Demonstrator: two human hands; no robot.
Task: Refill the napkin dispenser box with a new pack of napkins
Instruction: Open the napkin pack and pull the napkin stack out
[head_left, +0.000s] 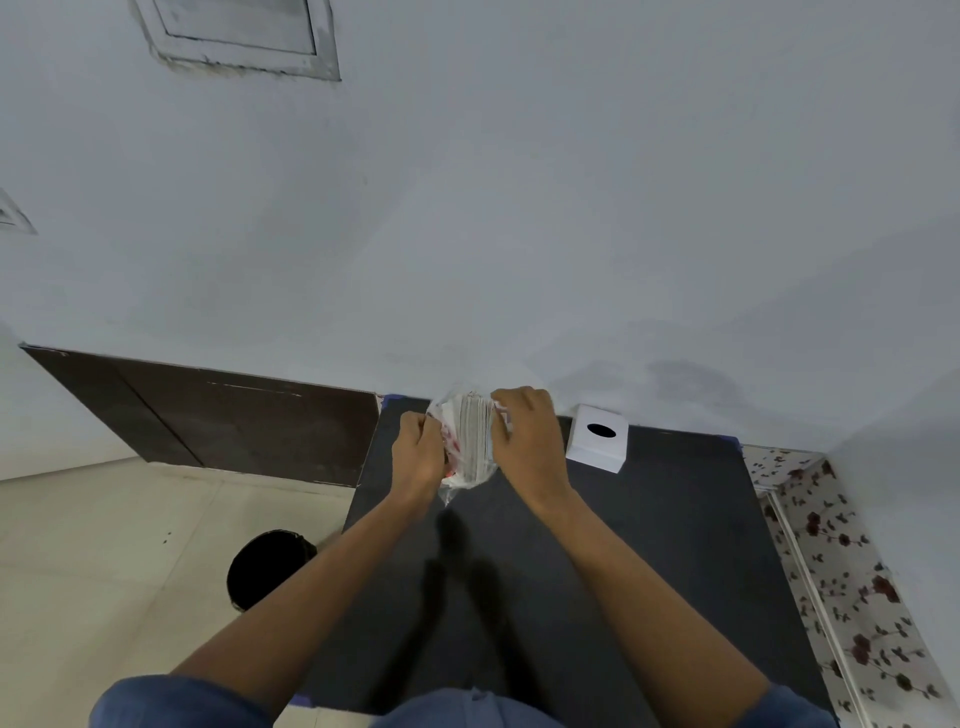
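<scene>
**Fingers on both sides of the napkin pack, dispenser waiting to your right**

Fingers (498, 410) of your right hand (524, 441) were curled over the far right edge of the napkin pack (470, 441), and your left hand (415, 452) pinched the clear wrapper on the opposite side. You held the pack between the 2 hands, raised above the far part of the black counter (649, 545), close to the wall. Its stacked edges faced you as a run of thin white lines, so the long axis of the stack ran roughly away from you, toward the wall. Loose wrapper hung down in a point below your left hand; whether the plastic was already torn open, you could not tell from this view.

The white dispenser box (597, 439) sat on the counter just beside your right hand, on its outer side, hard against the wall and not touched by either hand. Its top showed 1 dark oval opening, and nothing could be seen poking out of it; the inside was hidden. Your right hand was clearly the nearer one to it, so the carry from pack to box would likely be a short shift rightward.

A dark round bin (270, 569) stood on the tiled floor to the left of the counter, its contents lost in shadow.
</scene>
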